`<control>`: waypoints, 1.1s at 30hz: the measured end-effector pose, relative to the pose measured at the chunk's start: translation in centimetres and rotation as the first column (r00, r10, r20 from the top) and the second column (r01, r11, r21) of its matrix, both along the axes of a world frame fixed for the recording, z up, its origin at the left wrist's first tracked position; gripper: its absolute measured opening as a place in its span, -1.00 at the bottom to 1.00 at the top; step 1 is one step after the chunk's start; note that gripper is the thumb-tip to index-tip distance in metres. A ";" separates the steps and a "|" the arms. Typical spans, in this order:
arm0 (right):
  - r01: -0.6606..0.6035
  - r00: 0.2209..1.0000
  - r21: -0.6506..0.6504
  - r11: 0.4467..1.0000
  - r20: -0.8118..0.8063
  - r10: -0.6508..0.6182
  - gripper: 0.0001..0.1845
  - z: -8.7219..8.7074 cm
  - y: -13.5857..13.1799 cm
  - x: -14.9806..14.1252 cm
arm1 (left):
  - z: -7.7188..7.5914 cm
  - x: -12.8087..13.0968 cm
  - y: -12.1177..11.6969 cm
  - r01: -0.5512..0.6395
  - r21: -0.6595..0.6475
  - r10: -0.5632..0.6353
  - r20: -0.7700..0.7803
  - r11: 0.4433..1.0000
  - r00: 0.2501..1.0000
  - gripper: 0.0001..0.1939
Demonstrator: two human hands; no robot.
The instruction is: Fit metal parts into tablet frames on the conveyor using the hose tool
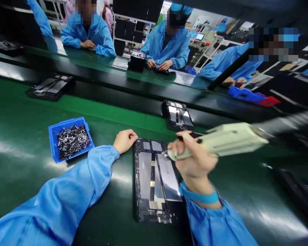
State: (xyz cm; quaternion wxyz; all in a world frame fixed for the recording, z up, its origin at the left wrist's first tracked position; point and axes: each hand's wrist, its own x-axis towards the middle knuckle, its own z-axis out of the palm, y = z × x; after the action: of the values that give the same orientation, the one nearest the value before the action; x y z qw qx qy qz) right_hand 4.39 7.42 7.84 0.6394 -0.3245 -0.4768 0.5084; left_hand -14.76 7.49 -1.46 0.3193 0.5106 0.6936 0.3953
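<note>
1. A tablet (145,177) is lying on the green surface (105,215)
2. The right hand (195,162) is gripping a screwdriver (231,139) over it
3. The left hand (124,141) is curling by its corner; I cannot tell if the fingers are holding anything

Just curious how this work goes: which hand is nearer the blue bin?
Left. The left hand is to the right of the blue bin, by a corner of the black device; the right hand is farther right, holding the pale tool.
</note>
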 end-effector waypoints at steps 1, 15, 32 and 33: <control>0.004 1.000 -0.006 1.000 0.002 -0.004 -0.71 -0.2 0.8 -1.3 | 0.0 0.0 0.1 0.007 -0.004 -0.007 -0.007 1.000 1.000 -0.89; -0.041 0.995 -0.036 0.998 0.092 0.045 -0.71 -3.4 5.3 -9.6 | 0.0 0.3 0.6 0.036 -0.082 -0.036 0.004 0.996 0.999 -0.82; -0.083 0.996 0.027 0.996 0.014 0.083 -0.66 -2.9 4.8 -9.4 | -0.5 -0.2 0.8 0.028 -0.070 -0.036 -0.105 0.997 0.994 -0.84; -0.079 0.996 0.051 0.996 -0.044 0.081 -0.71 -1.9 4.7 -8.9 | -0.4 -0.3 0.9 0.031 -0.068 -0.039 -0.125 0.997 0.991 -0.84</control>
State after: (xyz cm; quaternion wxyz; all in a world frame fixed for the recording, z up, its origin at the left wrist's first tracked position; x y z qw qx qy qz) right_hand -4.52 12.10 5.92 0.6371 -0.2775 -0.4867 0.5293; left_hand -15.10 8.39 -1.87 0.2983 0.5360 0.7160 0.3332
